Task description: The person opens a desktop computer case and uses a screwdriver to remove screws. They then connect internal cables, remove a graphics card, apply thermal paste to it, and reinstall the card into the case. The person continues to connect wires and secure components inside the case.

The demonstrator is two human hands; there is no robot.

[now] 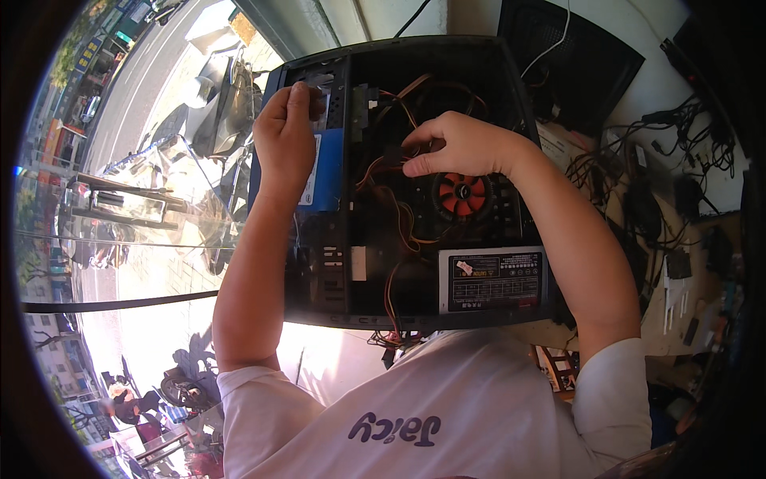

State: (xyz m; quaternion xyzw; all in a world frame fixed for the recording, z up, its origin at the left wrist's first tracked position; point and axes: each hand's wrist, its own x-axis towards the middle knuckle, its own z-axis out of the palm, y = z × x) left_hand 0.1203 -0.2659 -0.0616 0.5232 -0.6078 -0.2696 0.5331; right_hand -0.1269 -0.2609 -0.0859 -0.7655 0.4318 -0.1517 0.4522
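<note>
An open black computer case (pixel 383 318) lies on its side in front of me, its insides facing up. My left hand (pixel 286 136) is closed at the drive bays on the case's left, beside a blue-and-white labelled panel (pixel 325 172). What its fingertips hold, if anything, is hidden. Over the middle of the case, my right hand (pixel 459 145) pinches a dark cable connector (pixel 392 156) between thumb and fingers. Loose power cables (pixel 405 215) run below it. A red-bladed cooling fan (pixel 461 194) sits just under the right hand.
The labelled power supply (pixel 496 279) fills the case's near right corner. A black panel (pixel 570 60) leans at the far right. Tangled black cables (pixel 662 152) cover the bench on the right. On the left, past a glass pane, stand parked motorbikes (pixel 219 112) and a street.
</note>
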